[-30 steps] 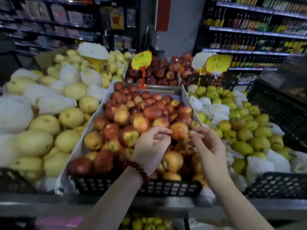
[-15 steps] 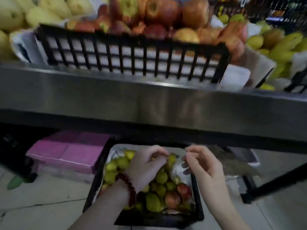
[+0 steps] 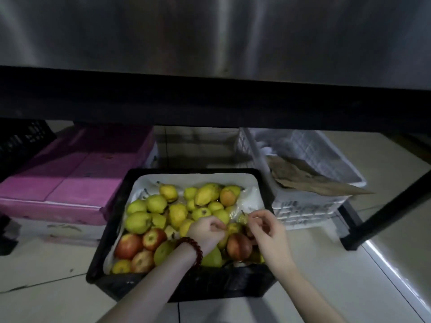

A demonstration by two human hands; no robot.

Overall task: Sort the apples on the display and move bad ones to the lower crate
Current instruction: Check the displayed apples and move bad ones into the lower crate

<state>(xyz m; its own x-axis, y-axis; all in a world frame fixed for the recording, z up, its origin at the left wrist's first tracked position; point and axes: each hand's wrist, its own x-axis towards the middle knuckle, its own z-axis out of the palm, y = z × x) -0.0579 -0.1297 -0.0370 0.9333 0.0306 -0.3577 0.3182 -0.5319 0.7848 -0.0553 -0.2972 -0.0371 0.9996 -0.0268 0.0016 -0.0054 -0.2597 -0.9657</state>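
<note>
hands [image 3: 238, 231] over lower crate [image 3: 112, 259] (fruit-filled)

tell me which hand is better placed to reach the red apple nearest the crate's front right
Right, probably. The right hand hovers just above and right of that red apple, its fingers curled but seemingly empty. The left hand is about as near in the black crate, but seems to be pinching something small.

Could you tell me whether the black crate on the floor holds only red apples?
No, the black crate holds mostly yellow-green fruit beside a few red apples.
</note>
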